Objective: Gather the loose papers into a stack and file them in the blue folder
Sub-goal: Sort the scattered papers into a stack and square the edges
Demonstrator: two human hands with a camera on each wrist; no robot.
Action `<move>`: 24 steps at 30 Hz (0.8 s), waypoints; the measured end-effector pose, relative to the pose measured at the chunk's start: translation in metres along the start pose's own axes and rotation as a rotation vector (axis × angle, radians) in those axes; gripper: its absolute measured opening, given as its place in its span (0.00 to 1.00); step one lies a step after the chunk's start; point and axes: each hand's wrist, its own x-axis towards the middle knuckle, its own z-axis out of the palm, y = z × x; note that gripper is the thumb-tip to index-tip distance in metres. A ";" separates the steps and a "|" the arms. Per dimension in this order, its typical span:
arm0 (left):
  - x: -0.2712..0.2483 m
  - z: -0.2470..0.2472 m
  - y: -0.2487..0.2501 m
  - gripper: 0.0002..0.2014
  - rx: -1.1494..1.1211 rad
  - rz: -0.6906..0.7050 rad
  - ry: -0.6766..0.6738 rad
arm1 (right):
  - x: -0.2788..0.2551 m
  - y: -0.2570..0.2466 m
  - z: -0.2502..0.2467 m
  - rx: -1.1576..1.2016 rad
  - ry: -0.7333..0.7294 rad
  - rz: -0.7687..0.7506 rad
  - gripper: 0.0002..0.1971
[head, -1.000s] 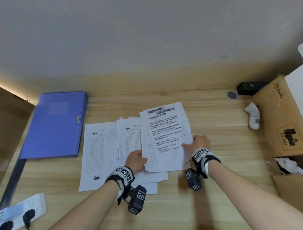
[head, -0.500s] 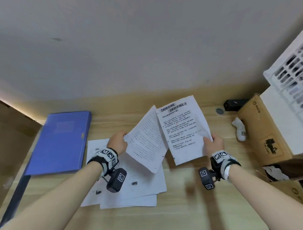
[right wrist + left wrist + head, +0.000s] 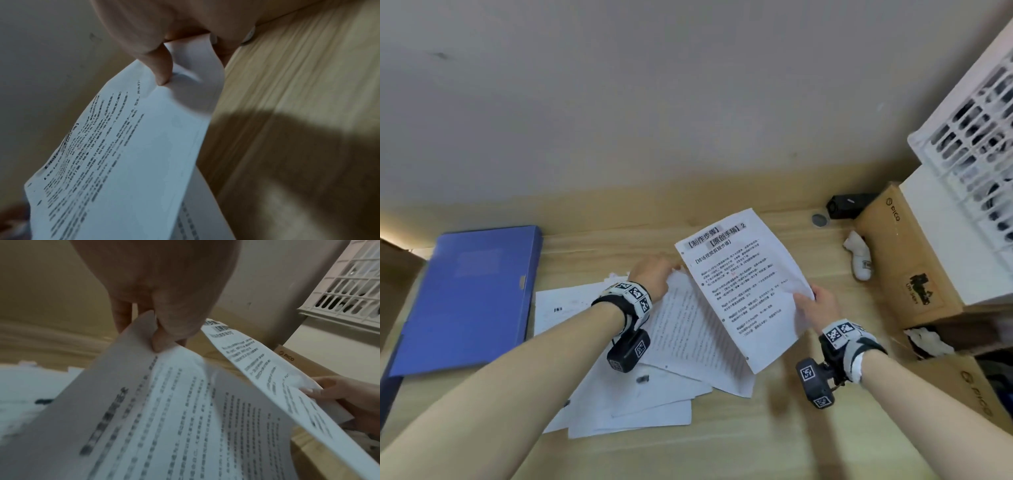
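My right hand (image 3: pixel 813 305) pinches the right edge of a printed sheet with a bold heading (image 3: pixel 743 287), lifted and tilted off the desk; its thumb (image 3: pixel 162 68) presses the sheet's top face (image 3: pixel 123 162). My left hand (image 3: pixel 654 274) pinches the top edge of a second printed sheet (image 3: pixel 688 335), with thumb and fingers (image 3: pixel 164 335) closed on that paper (image 3: pixel 164 418). Several more loose papers (image 3: pixel 626 404) lie fanned on the desk beneath. The closed blue folder (image 3: pixel 472 294) lies flat at the left, apart from the papers.
Cardboard boxes (image 3: pixel 914 260) stand at the right with a white lattice crate (image 3: pixel 976 144) above them. A small white object (image 3: pixel 859 255) and a black device (image 3: pixel 847 205) sit near the back right of the wooden desk (image 3: pixel 722 445).
Both hands have lifted sheets off the pile. The left hand has moved right toward the right hand's sheet, and the two lifted sheets now overlap.
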 end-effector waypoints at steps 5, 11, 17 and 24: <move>0.002 0.022 0.010 0.28 -0.123 -0.094 0.196 | 0.008 0.022 0.022 -0.111 -0.082 0.005 0.06; -0.045 0.063 -0.006 0.09 -0.184 -0.274 0.011 | 0.023 0.021 0.054 -0.280 -0.278 -0.071 0.09; -0.094 0.107 -0.029 0.09 -0.239 -0.304 -0.230 | 0.025 0.016 0.077 -0.662 -0.416 -0.090 0.05; -0.111 0.117 -0.023 0.20 -0.262 -0.258 -0.207 | 0.012 0.009 0.102 -0.871 -0.373 -0.094 0.43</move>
